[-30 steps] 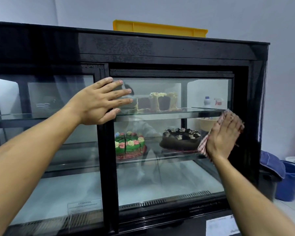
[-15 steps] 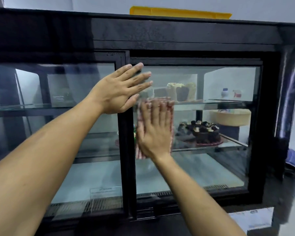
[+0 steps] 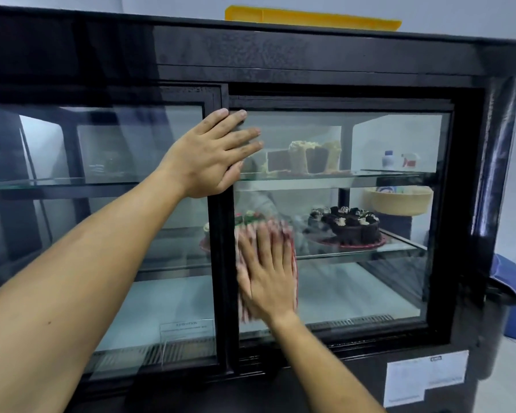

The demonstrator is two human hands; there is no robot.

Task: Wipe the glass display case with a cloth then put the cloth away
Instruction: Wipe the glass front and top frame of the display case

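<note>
Two hands are flat on the front of the glass display case (image 3: 370, 293), and going left to right the left pane comes first. It carries nothing but a small printed label (image 3: 186, 330) at about 7 o'clock from the centre of the view.

The left hand (image 3: 209, 156) lies across the dark centre post (image 3: 219, 234), at 11 o'clock from the view's centre. Its fingers are straight and slightly spread, tips over the edge of the right pane, holding nothing; it looks like a brace.

At 6 o'clock from that hand, the right hand (image 3: 265, 275) presses the red-and-white striped cloth (image 3: 291, 251) against the right pane, fingers straight and pointing up. The cloth shows only as a fringe around the palm and fingertips. Hand and cloth are motion-blurred.

Behind the glass, at 2 o'clock from the cloth, sits a chocolate cake (image 3: 346, 228) on the lower shelf, and cut cake slices (image 3: 304, 158) on the upper one.

To wipe well, I would keep the palm flat so the whole cloth bears on the glass, run overlapping strokes from the post toward the right frame, and work down into the bottom corners. The bracing hand is better kept on the post than on glass, where fingertips may leave marks. Putting the cloth away is not yet begun.
</note>
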